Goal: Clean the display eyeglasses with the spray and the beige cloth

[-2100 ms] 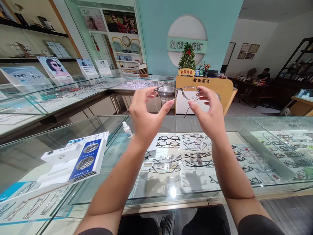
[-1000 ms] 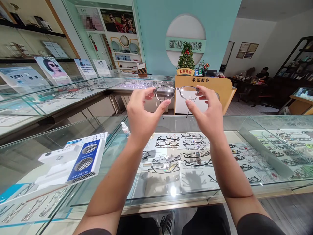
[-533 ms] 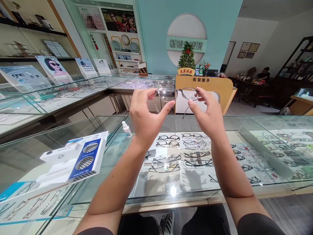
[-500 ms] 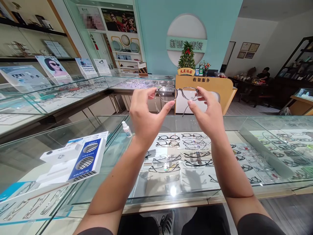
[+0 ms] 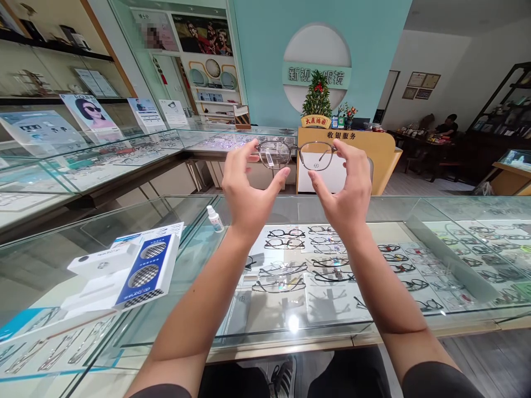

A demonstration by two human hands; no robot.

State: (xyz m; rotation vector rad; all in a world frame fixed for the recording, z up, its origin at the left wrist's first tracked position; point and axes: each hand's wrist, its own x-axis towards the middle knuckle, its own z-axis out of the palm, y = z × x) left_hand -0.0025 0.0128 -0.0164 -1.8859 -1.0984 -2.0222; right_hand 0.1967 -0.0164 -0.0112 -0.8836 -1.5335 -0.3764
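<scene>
- Since the earlier frame, the glasses (image 5: 296, 155) sit slightly higher and more face-on; both thumbs have dropped off the rims.
- Left hand (image 5: 248, 190) and right hand (image 5: 345, 189) pinch the frame's outer ends with the fingertips, above the glass counter (image 5: 373, 213).
- Cashier desk (image 5: 365, 152) lettering reads "收银服务".
- Wall sign (image 5: 317, 76) is partly hidden: "新视…眼镜".

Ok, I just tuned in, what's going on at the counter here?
A person is holding a pair of glasses up at arm's length in both hands. The left hand pinches the frame's left end and the right hand its right end, lenses facing away. Below the arms is a glass display case with rows of frames inside. A small spray bottle and a blue and white box stand on the glass to the left.
</scene>
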